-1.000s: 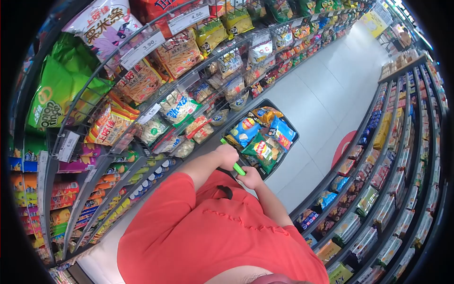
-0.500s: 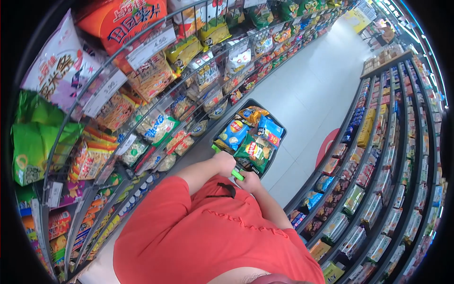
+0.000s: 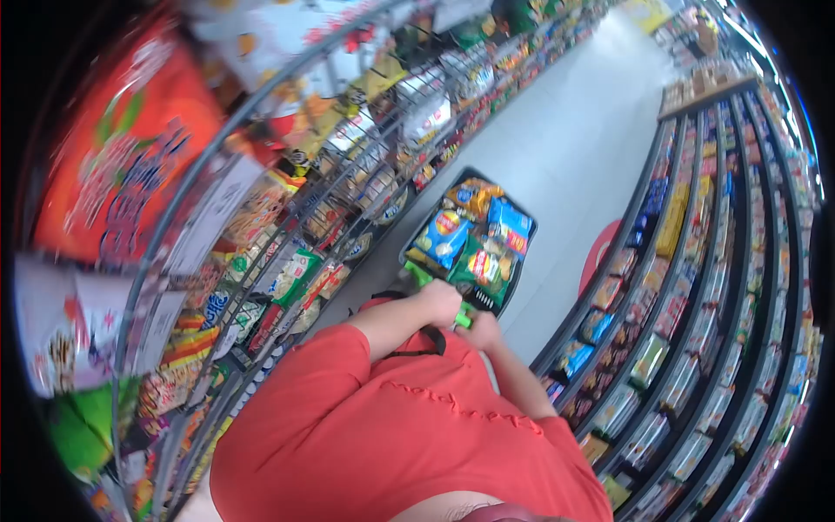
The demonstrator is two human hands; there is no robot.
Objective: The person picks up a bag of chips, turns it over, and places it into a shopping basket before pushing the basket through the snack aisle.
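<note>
My left hand [image 3: 442, 303] is wrapped around the green handle [image 3: 419, 275] of a shopping cart, near the handle's left end. Close beside it, my right hand [image 3: 480, 331] grips the same handle further right. In front of both hands is the cart's dark basket [image 3: 528, 261]. Inside lie a blue chip bag [image 3: 442, 237], another blue bag [image 3: 510, 228], a green chip bag [image 3: 484, 264] and an orange-brown bag [image 3: 475, 198]. My fingers are partly hidden around the handle.
On the left, a wire-fronted shelf [image 3: 187, 187] full of snack bags runs close alongside the cart. Long shelves [image 3: 648, 348] of packaged goods line the right. Between them the pale tiled floor [image 3: 570, 130] stretches ahead, with a red floor marking [image 3: 598, 257].
The snack bags on the near left shelf have slid back and down in view as I move forward along the aisle. Both hands stay on the cart handle.
</note>
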